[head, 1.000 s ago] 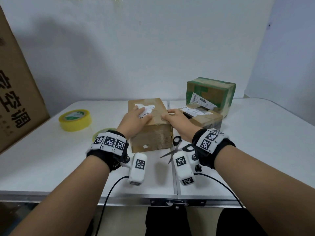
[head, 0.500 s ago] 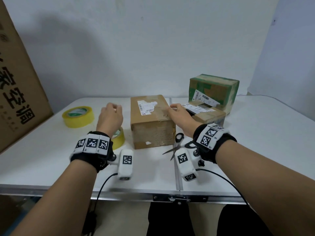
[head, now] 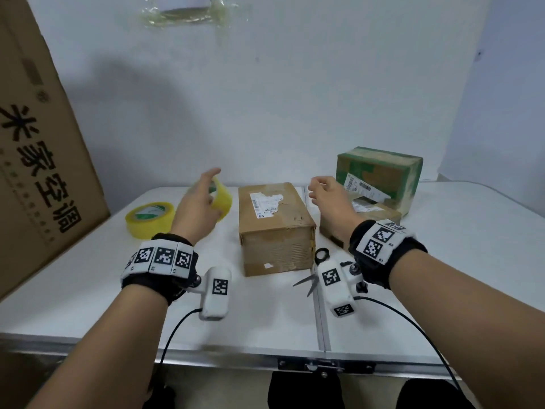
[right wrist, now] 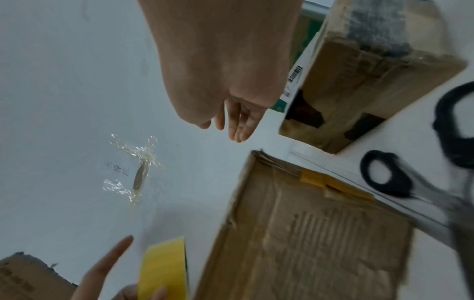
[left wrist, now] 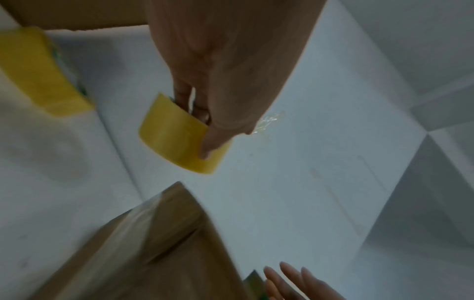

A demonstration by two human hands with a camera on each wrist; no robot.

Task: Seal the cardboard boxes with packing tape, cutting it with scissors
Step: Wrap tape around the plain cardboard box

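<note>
My left hand (head: 203, 199) holds a yellow roll of packing tape (head: 222, 200) up off the table, left of the brown cardboard box (head: 275, 228). In the left wrist view the fingers reach through the roll (left wrist: 177, 138) and the thumb presses its outer face. My right hand (head: 327, 193) hovers with relaxed fingers over the right rear of that box and holds nothing. Black-handled scissors (head: 312, 273) lie on the table just right of the box, partly hidden by the right wrist camera; they also show in the right wrist view (right wrist: 423, 182).
A second yellow tape roll (head: 150, 218) lies at the left rear of the white table (head: 88, 284). Behind my right hand stand a low brown box (head: 374, 216) and a green-taped box (head: 380, 172). A large cardboard carton (head: 38, 149) leans at the far left.
My left hand has left the box, taken the nearer tape roll from the table and lifted it. My right hand has come up off the box's edge.
</note>
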